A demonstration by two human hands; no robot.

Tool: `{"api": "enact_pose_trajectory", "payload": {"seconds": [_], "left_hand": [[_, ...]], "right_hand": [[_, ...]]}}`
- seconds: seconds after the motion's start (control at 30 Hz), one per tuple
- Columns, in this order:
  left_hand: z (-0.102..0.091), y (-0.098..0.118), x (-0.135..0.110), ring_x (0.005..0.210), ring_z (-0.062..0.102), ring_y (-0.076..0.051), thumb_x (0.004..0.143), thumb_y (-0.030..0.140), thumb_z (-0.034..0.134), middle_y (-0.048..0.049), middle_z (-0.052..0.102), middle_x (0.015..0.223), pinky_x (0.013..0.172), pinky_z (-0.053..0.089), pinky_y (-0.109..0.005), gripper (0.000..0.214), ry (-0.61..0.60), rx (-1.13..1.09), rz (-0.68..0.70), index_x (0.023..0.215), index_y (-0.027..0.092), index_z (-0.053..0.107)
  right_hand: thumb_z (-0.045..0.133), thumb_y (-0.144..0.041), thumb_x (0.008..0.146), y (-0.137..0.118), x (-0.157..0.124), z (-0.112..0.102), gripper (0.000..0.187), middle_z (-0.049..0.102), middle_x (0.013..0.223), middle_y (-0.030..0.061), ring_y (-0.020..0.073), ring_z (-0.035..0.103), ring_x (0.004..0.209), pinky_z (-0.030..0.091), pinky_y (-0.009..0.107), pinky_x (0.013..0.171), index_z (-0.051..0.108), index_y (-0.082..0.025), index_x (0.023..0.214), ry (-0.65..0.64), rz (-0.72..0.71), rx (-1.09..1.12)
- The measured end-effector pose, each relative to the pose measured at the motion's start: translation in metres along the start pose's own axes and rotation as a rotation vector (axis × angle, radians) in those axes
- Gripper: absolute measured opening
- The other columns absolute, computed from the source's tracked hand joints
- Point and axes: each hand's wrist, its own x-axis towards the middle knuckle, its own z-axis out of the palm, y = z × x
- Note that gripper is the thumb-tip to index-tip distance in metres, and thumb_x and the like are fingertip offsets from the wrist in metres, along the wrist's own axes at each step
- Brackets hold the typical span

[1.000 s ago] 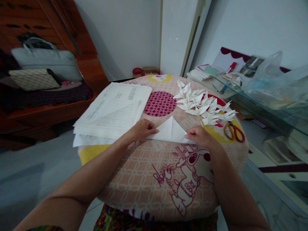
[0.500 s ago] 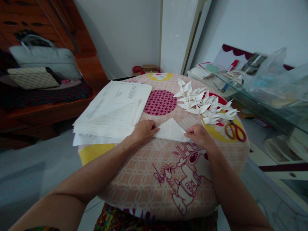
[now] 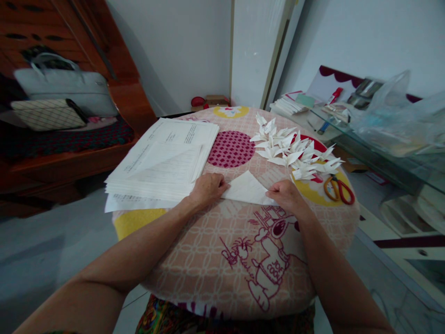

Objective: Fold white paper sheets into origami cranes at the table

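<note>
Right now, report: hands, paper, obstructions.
Left hand, right hand pinching folded white paper at opposite ends. Triangular, apex away. Nothing blocking; scissors lie right.

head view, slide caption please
Left hand and right hand pinch a folded white sheet near stacked papers and folded paper shapes.

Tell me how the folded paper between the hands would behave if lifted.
The folded paper is likely very light, since it looks thin. Its folds may spring open if the left hand and right hand, pinching its lower corners, let go. Its flat triangular shape seems unlikely to roll.
</note>
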Motion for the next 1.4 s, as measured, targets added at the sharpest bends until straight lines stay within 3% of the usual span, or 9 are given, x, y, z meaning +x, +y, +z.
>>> {"api": "enact_pose_trajectory", "payload": {"seconds": [0.73, 1.07, 1.17, 1.27, 1.4], "left_hand": [[0.0, 0.003, 0.0, 0.089, 0.068, -0.024, 0.093, 0.041, 0.053, -0.009, 0.075, 0.091, 0.074, 0.047, -0.031, 0.03, -0.001, 0.046, -0.014, 0.093, 0.018, 0.073], [-0.001, 0.005, -0.004, 0.09, 0.068, -0.026, 0.093, 0.039, 0.054, -0.0105, 0.073, 0.09, 0.076, 0.049, -0.034, 0.027, 0.014, 0.039, -0.008, 0.091, 0.018, 0.07], [0.003, 0.004, -0.003, 0.093, 0.067, -0.026, 0.091, 0.029, 0.058, -0.0108, 0.072, 0.096, 0.081, 0.051, -0.036, 0.017, 0.108, -0.018, 0.098, 0.099, 0.017, 0.067], [0.009, 0.001, 0.002, 0.11, 0.063, -0.025, 0.086, 0.012, 0.057, -0.0131, 0.07, 0.114, 0.095, 0.051, -0.038, 0.021, 0.217, -0.109, 0.338, 0.105, 0.015, 0.067], [0.016, -0.003, 0.009, 0.119, 0.062, -0.021, 0.091, 0.006, 0.042, -0.0133, 0.066, 0.13, 0.102, 0.051, -0.038, 0.037, 0.176, -0.239, 0.63, 0.117, 0.015, 0.067]], "right_hand": [[0.064, -0.026, 0.074, 0.0, 0.002, 0.002, 0.023, 0.046, 0.046, -0.0028, 0.0109, 0.043, 0.047, 0.027, 0.026, 0.049, 0.066, -0.014, 0.054, -0.003, 0.03, -0.042], [0.065, -0.026, 0.076, 0.0, 0.004, 0.004, 0.02, 0.056, 0.051, 0.0007, 0.0128, 0.048, 0.05, 0.032, 0.026, 0.051, 0.071, -0.014, 0.061, -0.012, 0.046, -0.067], [0.064, -0.025, 0.076, 0.001, 0.004, 0.005, 0.019, 0.061, 0.055, 0.0028, 0.0138, 0.051, 0.053, 0.034, 0.026, 0.053, 0.074, -0.013, 0.066, -0.002, 0.045, -0.085], [0.064, -0.025, 0.077, 0.0, 0.004, 0.006, 0.019, 0.062, 0.057, 0.0034, 0.0139, 0.051, 0.054, 0.033, 0.026, 0.053, 0.075, -0.012, 0.068, -0.006, 0.05, -0.107], [0.064, -0.024, 0.077, -0.002, 0.003, 0.004, 0.019, 0.061, 0.056, 0.003, 0.0132, 0.05, 0.055, 0.032, 0.026, 0.053, 0.075, -0.011, 0.067, -0.019, 0.054, -0.121]]}}
